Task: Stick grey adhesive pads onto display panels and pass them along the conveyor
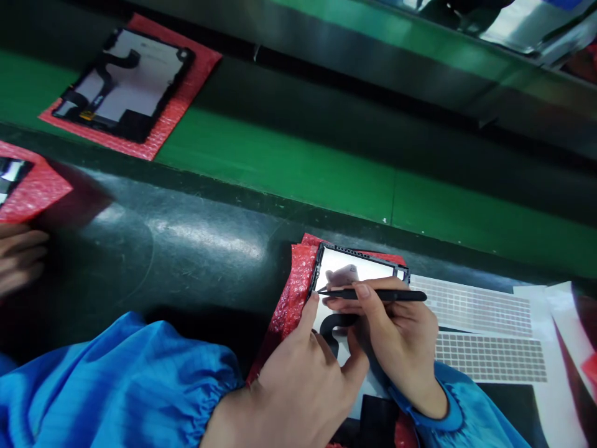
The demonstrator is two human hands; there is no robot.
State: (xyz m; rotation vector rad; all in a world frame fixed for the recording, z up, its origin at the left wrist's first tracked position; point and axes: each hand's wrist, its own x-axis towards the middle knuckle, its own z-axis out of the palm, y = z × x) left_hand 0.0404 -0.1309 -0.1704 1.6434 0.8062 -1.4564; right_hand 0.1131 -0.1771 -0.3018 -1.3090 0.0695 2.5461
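Observation:
A tablet screen panel (368, 261) in a black frame lies on red bubble wrap (289, 292) in front of me, its silvery back up. My right hand (401, 336) is closed round black tweezers (392, 295), whose fine tips point left at the panel's left frame edge. My left hand (303, 379) rests over the panel, holding nothing. Its index fingertip presses the frame edge just beside the tweezer tips, and the thumb is spread towards my right hand. A black flex cable (336, 321) curves out between my hands. Much of the panel's lower half is hidden by them.
Sticker sheets (489, 354) with small grid labels lie right of the panel. Across the green conveyor (261, 168), another panel (140, 81) sits on red bubble wrap. At the far left are a co-worker's hand (18, 258) and a further red wrap (41, 186). A metal ledge (373, 37) runs behind.

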